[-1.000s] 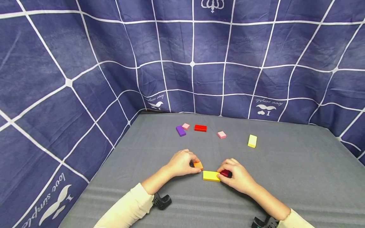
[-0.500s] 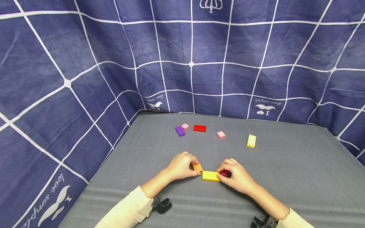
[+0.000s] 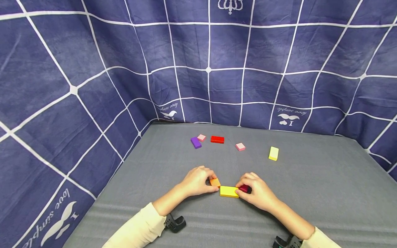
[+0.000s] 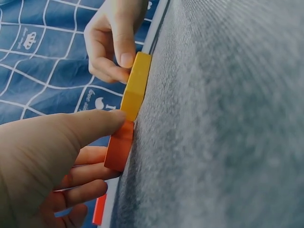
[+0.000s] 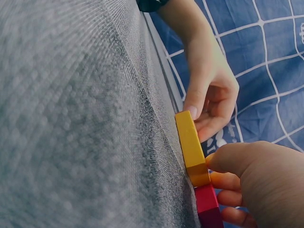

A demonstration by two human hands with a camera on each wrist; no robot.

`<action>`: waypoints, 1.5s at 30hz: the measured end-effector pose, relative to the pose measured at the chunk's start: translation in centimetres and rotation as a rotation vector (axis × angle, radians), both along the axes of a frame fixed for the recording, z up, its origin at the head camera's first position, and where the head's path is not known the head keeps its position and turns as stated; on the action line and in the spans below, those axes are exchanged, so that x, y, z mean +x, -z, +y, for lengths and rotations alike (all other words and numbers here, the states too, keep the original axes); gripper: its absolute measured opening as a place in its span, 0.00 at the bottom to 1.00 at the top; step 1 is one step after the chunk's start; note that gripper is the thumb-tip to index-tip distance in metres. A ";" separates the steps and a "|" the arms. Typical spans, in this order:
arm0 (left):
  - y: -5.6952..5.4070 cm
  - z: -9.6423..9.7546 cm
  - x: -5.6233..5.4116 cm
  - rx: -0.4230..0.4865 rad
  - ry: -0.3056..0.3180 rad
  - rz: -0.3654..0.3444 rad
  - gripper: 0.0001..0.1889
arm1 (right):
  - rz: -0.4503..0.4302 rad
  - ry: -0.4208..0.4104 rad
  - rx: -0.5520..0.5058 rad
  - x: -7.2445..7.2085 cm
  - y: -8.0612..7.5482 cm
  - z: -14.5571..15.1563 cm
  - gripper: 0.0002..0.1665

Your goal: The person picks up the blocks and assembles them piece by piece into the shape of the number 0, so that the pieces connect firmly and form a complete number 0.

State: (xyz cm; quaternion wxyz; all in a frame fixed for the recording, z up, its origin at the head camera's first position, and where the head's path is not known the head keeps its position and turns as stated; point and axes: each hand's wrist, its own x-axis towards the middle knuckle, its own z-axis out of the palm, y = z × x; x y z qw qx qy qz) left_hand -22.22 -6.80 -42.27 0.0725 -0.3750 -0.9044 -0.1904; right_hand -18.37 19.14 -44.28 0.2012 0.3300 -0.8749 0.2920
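Observation:
My left hand (image 3: pixel 197 181) pinches an orange block (image 3: pixel 214 182) between thumb and fingers, its end against the left end of a yellow block (image 3: pixel 228 192). In the left wrist view, the thumb lies near the joint of the orange block (image 4: pixel 119 147) and the yellow block (image 4: pixel 137 83). My right hand (image 3: pixel 256 193) has thumb and fingers curled about a dark red block (image 3: pixel 244 188), partly hidden by the hand. Its thumb tip touches the yellow block's right end. The right wrist view has the dark red block (image 5: pixel 207 205) abutting the yellow block (image 5: pixel 190 147).
Farther back on the grey tabletop (image 3: pixel 173 151) lie a purple block (image 3: pixel 196 142), a small pink block (image 3: pixel 201 137) beside it, a red block (image 3: pixel 217 139), another pink block (image 3: pixel 240 146) and a pale yellow block (image 3: pixel 273 153). A blue checked curtain (image 3: pixel 192 82) hangs behind.
Compared with one second ago, my left hand has drawn the orange block slightly toward me, up against the yellow block. The right hand and the dark red block stay about where they were.

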 end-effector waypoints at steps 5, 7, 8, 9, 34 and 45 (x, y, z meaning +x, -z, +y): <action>-0.4 -0.1 0.2 -0.016 0.003 0.015 0.14 | 0.005 -0.005 -0.010 0.1 0.1 0.0 0.10; -0.5 0.0 0.3 -0.008 0.002 0.054 0.14 | 0.006 -0.007 -0.010 0.1 0.1 0.0 0.10; -0.6 0.1 0.4 0.000 0.004 0.081 0.13 | 0.006 -0.009 -0.010 0.1 0.1 0.0 0.10; -0.6 0.2 0.5 0.012 0.012 0.110 0.12 | 0.005 -0.010 -0.011 0.1 0.1 0.0 0.10; 0.8 1.8 2.2 0.025 -0.006 0.278 0.08 | -0.003 -0.022 -0.011 -0.1 0.2 -0.1 0.07; 0.8 2.1 2.0 0.065 0.006 0.219 0.07 | -0.003 -0.021 -0.022 0.0 -0.3 0.1 0.10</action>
